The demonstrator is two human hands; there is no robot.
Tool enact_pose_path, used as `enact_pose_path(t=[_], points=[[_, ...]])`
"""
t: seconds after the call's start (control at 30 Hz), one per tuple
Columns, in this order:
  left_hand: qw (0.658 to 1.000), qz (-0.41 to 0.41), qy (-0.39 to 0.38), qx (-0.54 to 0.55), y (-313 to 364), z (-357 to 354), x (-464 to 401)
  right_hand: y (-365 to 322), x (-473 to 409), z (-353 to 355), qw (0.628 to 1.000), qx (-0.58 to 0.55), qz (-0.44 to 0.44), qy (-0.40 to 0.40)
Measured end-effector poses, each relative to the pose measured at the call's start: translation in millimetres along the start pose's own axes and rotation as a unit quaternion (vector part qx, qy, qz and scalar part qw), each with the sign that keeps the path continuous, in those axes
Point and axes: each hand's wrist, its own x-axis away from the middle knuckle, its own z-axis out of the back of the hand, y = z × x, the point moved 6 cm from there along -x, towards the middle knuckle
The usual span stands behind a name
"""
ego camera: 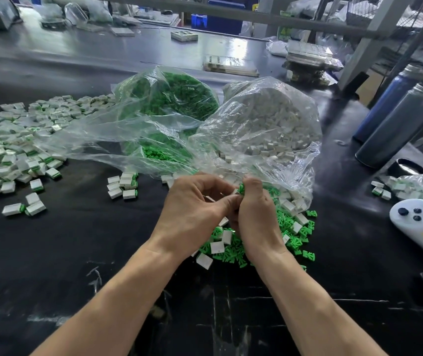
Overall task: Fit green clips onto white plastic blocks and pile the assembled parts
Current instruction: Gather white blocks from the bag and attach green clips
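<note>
My right hand (pixel 252 206) pinches a green clip (pixel 241 188) at its curled fingertips, above the loose clips and blocks (pixel 233 246) on the black table (pixel 89 253). My left hand (pixel 195 209) curls against it; whether it holds a block I cannot tell. Behind lie the clear bag of green clips (pixel 169 98) and the bag of white blocks (pixel 269 119). The assembled pile (pixel 12 145) spreads far left, cut off by the frame edge.
</note>
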Motion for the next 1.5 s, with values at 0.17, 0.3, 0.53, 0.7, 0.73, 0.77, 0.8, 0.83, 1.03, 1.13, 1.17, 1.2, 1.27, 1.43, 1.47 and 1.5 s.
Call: enact_pose_path(t=[0.17, 0.3, 0.53, 0.7, 0.73, 0.77, 0.8, 0.83, 1.03, 1.13, 1.17, 1.2, 1.27, 1.43, 1.47, 1.5], points=[[1.000, -0.004, 0.024, 0.005, -4.3, 0.6, 0.2, -7.4, 7.5, 0.6, 0.999, -0.004, 0.008, 0.046], [0.999, -0.009, 0.039, 0.027, -5.9, -0.6, 0.5, -13.7, 10.3, -0.4, 0.997, -0.008, 0.036, 0.068], [0.997, 0.002, 0.053, 0.063, -9.0, -2.9, 2.2, -14.2, 9.0, -0.7, 0.995, -0.040, 0.053, 0.074], [0.996, 0.010, 0.052, 0.070, -7.7, -3.2, 1.3, -7.6, 7.0, 0.9, 0.995, -0.051, 0.032, 0.076], [0.997, 0.008, 0.050, 0.063, -7.7, -1.7, 0.3, -4.9, 6.0, 0.6, 0.996, -0.047, 0.022, 0.070], [0.998, 0.003, 0.045, 0.050, -7.8, 0.0, -0.4, -2.4, 5.1, -0.2, 0.997, -0.043, 0.011, 0.059], [0.999, -0.001, 0.040, 0.035, -7.9, 1.3, -0.8, -0.8, 4.0, -1.1, 0.998, -0.039, 0.009, 0.040], [0.999, -0.004, 0.037, 0.022, -8.1, 2.8, -1.0, -0.7, 3.4, -2.6, 0.999, -0.036, 0.011, 0.016], [0.995, -0.033, 0.075, -0.054, -9.1, 13.5, -2.3, -12.3, 6.1, 7.5, 0.997, 0.009, 0.081, -0.008], [0.991, -0.055, 0.086, -0.092, -7.1, 16.6, -1.2, -21.3, 5.6, 18.7, 0.993, 0.021, 0.116, 0.015], [0.988, -0.068, 0.088, -0.109, -5.1, 16.4, -0.4, -21.6, 5.4, 18.5, 0.994, 0.022, 0.110, -0.002], [0.985, -0.081, 0.091, -0.122, -2.9, 15.8, 0.1, -20.8, 6.0, 16.3, 0.995, 0.017, 0.096, -0.030], [0.980, -0.102, 0.098, -0.137, 0.1, 15.9, 0.0, -17.5, 9.0, 9.4, 0.994, -0.008, 0.064, -0.084], [0.982, -0.118, 0.091, -0.117, 2.4, 12.9, -0.2, -17.3, 12.6, 4.6, 0.991, -0.036, 0.048, -0.118], [0.983, -0.119, 0.089, -0.111, 3.2, 12.0, 0.4, -16.8, 13.3, 3.4, 0.991, -0.030, 0.046, -0.124], [0.984, -0.118, 0.089, -0.101, 3.6, 11.3, 0.6, -16.4, 14.1, 1.8, 0.990, -0.028, 0.043, -0.131]])
